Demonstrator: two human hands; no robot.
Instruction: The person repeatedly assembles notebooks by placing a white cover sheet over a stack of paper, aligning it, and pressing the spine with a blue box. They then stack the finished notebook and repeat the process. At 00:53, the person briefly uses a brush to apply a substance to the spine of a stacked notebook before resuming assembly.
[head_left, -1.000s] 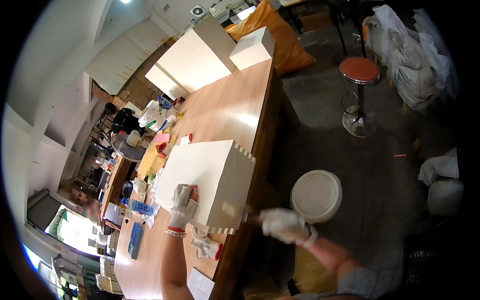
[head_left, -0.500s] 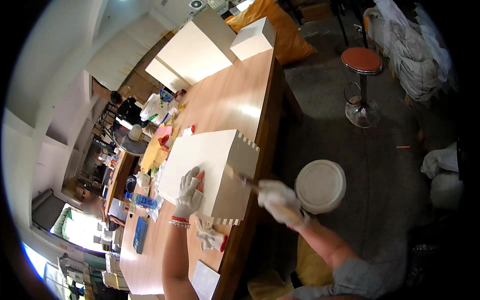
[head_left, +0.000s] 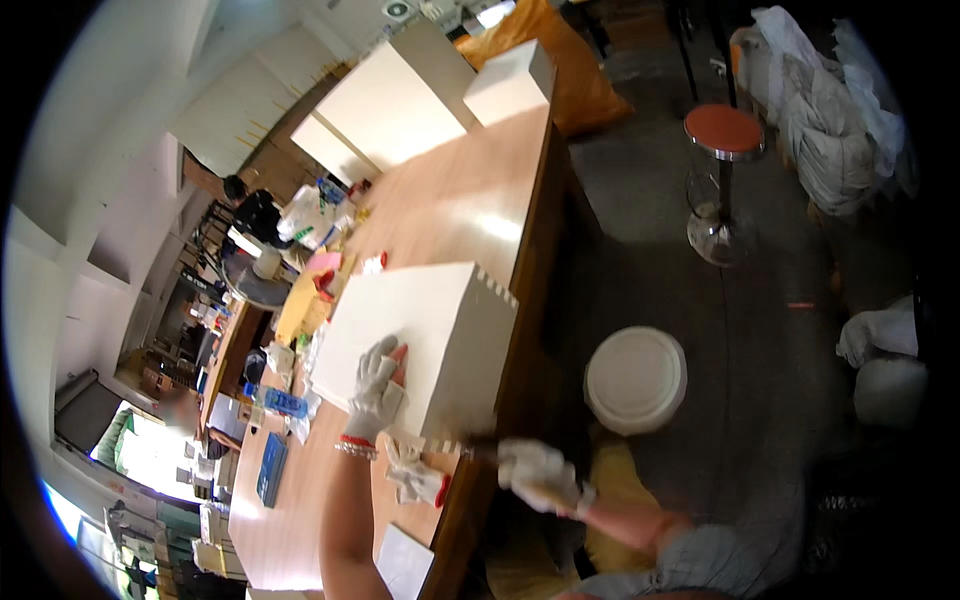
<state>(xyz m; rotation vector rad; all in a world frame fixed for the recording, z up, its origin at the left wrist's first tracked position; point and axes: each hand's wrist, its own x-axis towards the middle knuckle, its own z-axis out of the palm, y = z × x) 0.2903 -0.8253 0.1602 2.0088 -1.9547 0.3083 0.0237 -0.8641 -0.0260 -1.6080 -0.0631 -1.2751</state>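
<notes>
A white box (head_left: pixel 400 315) with notched joint edges lies on the wooden table (head_left: pixel 440 215). My left hand (head_left: pixel 376 385), in a white glove with a red cuff, rests flat on its broad top face, fingers stretched out. In the same kind of glove, my right hand (head_left: pixel 540 476) is closed around a brush (head_left: pixel 480 440), which is smeared by motion. The brush's tip is beside the box's near lower corner; whether it touches cannot be made out. Just below that corner lies a spare pair of white gloves (head_left: pixel 415 475) with red cuffs.
A round white lidded bucket (head_left: pixel 636 380) stands on the floor at right, a red-topped stool (head_left: pixel 724 130) beyond. Larger white boxes (head_left: pixel 395 105) sit at the table's far end. A blue case (head_left: pixel 271 468), water bottle (head_left: pixel 285 402) and white panel (head_left: pixel 405 562) lie near my left arm.
My right hand has swung down and slightly left with the brush, from beside the middle of the box's side to its near lower corner. My left hand stays on the box.
</notes>
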